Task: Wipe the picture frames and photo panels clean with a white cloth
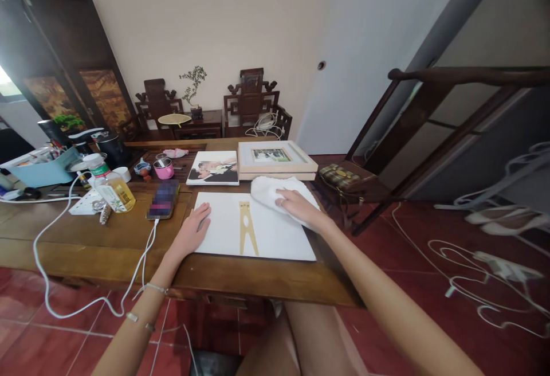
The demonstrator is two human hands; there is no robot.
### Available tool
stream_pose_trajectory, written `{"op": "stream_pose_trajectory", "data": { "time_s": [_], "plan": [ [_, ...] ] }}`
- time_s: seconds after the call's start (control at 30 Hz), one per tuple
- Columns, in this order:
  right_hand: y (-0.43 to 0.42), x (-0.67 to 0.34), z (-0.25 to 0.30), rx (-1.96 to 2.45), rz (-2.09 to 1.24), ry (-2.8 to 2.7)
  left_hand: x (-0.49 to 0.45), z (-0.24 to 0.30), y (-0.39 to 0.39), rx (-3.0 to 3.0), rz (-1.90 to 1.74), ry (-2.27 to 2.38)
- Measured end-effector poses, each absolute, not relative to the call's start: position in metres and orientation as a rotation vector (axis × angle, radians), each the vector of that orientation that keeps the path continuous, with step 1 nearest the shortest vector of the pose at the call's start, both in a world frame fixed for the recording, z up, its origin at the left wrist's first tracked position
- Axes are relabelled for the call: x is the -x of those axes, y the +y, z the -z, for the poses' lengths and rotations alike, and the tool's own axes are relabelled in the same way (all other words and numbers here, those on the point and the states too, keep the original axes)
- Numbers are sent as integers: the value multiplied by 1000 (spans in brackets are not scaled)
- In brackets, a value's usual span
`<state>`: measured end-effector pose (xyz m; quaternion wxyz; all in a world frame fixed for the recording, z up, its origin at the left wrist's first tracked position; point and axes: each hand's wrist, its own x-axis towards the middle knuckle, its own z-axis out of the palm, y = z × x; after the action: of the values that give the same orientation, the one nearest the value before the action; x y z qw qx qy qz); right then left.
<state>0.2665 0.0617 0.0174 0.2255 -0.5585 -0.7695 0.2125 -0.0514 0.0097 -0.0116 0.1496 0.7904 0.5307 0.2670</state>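
A flat white panel [221, 232] lies on the wooden table in front of me, with a tan forked strip [246, 228] running down its middle. The strip looks like a frame's easel leg. My left hand [195, 228] rests on the panel's left edge, fingers stretched out and holding nothing. Over the upper right corner, my right hand [296, 207] grips a bunched white cloth [266, 191] and presses it to the panel. The cloth covers that corner. Just behind lie a photo panel [212, 168] and, beside it, stacked picture frames [296, 158].
On the wooden table [266, 275], a phone [163, 199] with a white cable lies left of my hand. Farther left stand an oil-coloured bottle [112, 190], a pink cup [164, 168] and a blue box [40, 167]. A wooden chair [387, 152] holding a checked bag [339, 176] is at right.
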Motion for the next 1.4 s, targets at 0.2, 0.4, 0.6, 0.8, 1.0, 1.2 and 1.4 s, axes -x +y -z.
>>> {"op": "stream_pose_trajectory", "data": {
  "time_s": [0.2,0.4,0.6,0.8,1.0,1.2,1.4],
  "plan": [
    [15,-261,-13,1555,-563,-2291,52,14,11,-2292,-771,1525],
    [-83,-275,-34,1422,-724,-2540,50,16,10,-2319,-778,1529],
    [-81,-292,-39,1527,-861,-2459,51,18,11,-2305,-795,1522],
    [4,-277,-32,1628,-689,-2304,52,16,11,-2297,-767,1510],
    [47,-243,-31,1570,-537,-2312,53,16,12,-2296,-782,1511],
    [-23,-239,-33,1386,-476,-2481,52,16,12,-2298,-787,1520],
    [-92,-262,-59,1343,-761,-2636,50,16,10,-2343,-783,1536]
  ]
}}
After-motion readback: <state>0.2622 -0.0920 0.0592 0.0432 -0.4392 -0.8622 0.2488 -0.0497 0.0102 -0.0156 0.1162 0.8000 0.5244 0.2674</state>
